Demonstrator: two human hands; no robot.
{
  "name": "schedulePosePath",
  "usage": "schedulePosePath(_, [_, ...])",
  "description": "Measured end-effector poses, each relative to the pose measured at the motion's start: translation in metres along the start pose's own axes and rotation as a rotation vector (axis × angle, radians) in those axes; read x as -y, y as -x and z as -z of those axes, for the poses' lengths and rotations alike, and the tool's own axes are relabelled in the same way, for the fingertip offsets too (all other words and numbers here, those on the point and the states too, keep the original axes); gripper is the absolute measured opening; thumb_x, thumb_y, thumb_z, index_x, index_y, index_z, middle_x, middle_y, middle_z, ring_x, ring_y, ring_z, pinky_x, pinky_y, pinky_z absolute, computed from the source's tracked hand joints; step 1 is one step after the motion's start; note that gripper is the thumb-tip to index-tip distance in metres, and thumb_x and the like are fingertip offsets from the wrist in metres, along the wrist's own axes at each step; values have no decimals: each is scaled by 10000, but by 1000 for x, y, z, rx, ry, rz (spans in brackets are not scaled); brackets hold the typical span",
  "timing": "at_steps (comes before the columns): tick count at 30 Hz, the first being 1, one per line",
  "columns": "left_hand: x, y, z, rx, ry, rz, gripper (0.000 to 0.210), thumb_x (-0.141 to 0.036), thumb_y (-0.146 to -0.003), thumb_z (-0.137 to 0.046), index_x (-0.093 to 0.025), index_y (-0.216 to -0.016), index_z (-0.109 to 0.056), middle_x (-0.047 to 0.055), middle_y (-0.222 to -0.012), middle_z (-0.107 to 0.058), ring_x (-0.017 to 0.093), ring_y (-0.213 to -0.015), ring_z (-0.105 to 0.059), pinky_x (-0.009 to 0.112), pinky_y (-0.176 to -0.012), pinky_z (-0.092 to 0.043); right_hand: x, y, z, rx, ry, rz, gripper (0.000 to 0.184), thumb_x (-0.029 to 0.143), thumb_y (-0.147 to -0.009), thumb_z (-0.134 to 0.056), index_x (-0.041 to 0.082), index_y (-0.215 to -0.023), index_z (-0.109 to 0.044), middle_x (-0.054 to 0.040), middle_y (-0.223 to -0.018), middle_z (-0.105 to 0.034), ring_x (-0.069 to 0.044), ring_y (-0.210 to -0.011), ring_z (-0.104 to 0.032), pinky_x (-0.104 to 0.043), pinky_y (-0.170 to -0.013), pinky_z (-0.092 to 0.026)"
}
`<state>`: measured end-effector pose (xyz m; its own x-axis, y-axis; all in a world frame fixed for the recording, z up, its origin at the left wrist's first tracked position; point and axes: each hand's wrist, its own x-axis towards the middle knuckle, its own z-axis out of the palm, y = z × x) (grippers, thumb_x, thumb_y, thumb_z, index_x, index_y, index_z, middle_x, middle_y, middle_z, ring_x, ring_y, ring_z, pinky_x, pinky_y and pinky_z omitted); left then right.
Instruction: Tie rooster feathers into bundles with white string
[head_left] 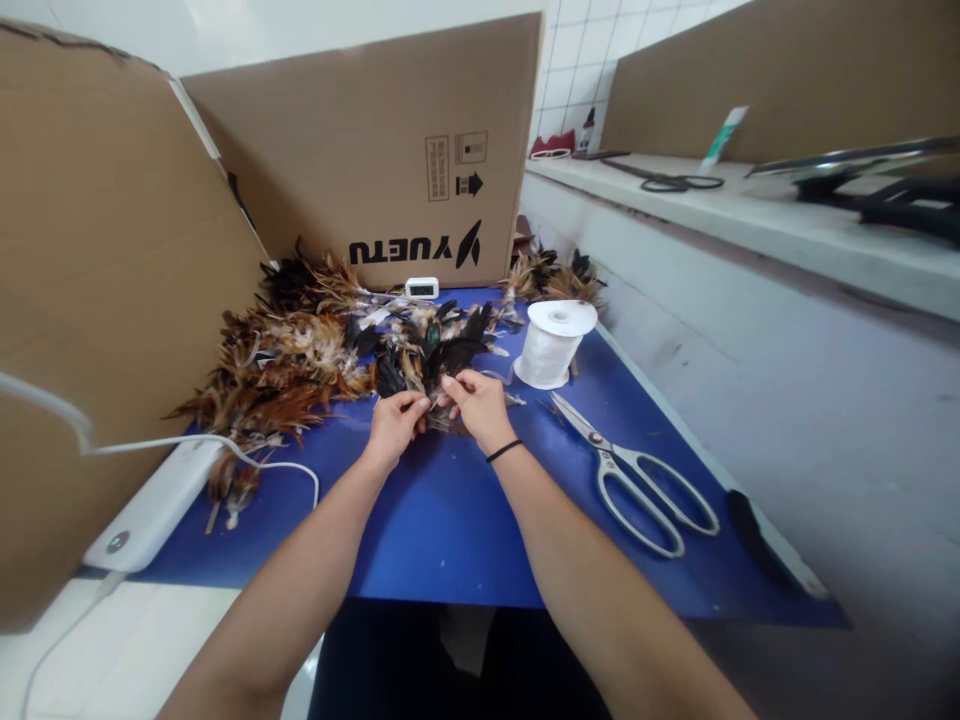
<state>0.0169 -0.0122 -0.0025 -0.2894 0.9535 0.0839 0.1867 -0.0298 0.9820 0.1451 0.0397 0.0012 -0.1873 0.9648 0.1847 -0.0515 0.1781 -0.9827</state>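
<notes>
Forearms (307, 565) over the tabletop's near edge (450, 592), I have left hand (394, 428) and right hand (484, 405) pinching 1 feather bunch (450, 357).

Tiled wall (577, 70): white squares, dark joints, upper right.
Ledge (780, 215): white, running along the right side.
Lower wall (787, 400): pale, plain, marked in places, beneath the ledge.
Table (442, 540): blue top.
Cardboard panels (300, 130): brown, upright, at the table's left and rear.
Light: bright glare on the white surface (232, 25), upper left.

Feathers (454, 353) seem partly hidden by fingers (456, 389).
</notes>
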Motion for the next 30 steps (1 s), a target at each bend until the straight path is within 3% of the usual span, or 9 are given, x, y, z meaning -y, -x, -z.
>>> schedulePosePath(7, [1, 0, 1, 31, 56, 22, 258, -391, -711, -658, -134, -734, -643, -30, -440, -536, 57, -357, -408, 174, -364, -296, 1, 0, 0, 18, -11, 3, 204, 344, -706, -590, 185, -594, -528, 19, -547, -600, -91, -410, -493, -207, -390, -376])
schedulePosePath(11, [1, -1, 2, 54, 101, 46, 290, -414, -696, -671, -130, -728, -628, -30, -447, -533, 57, -366, -422, 172, -361, -300, 1, -2, 3, 26, -85, 36, 135, 300, -664, -619, 182, -725, -595, 20, -608, -615, -123, -546, -574, -203, -436, -420])
schedulePosePath(16, [-2, -1, 5, 113, 182, 96, 350, -452, -659, -706, -125, -747, -618, 24, -665, -651, 45, -395, -471, 168, -350, -290, 6, -4, 7, 49, -119, 3, 217, 298, -653, -626, 170, -828, -628, -3, -683, -663, -133, -623, -613, -210, -491, -442])
schedulePosePath(19, [-3, -1, 7, 164, 205, 124, 357, -451, -659, -714, -124, -762, -612, 50, -763, -682, 39, -393, -478, 169, -345, -289, 9, -3, 9, 77, -124, 5, 204, 295, -659, -618, 163, -813, -630, -21, -717, -679, -131, -643, -618, -212, -515, -443])
schedulePosePath(30, [-3, -3, 12, 283, 257, 193, 376, -444, -648, -742, -113, -784, -628, 68, -760, -700, 16, -356, -414, 168, -350, -247, 12, -4, 12, 170, -72, 62, 155, 293, -700, -598, 156, -767, -624, -25, -750, -669, -107, -619, -554, -234, -565, -421])
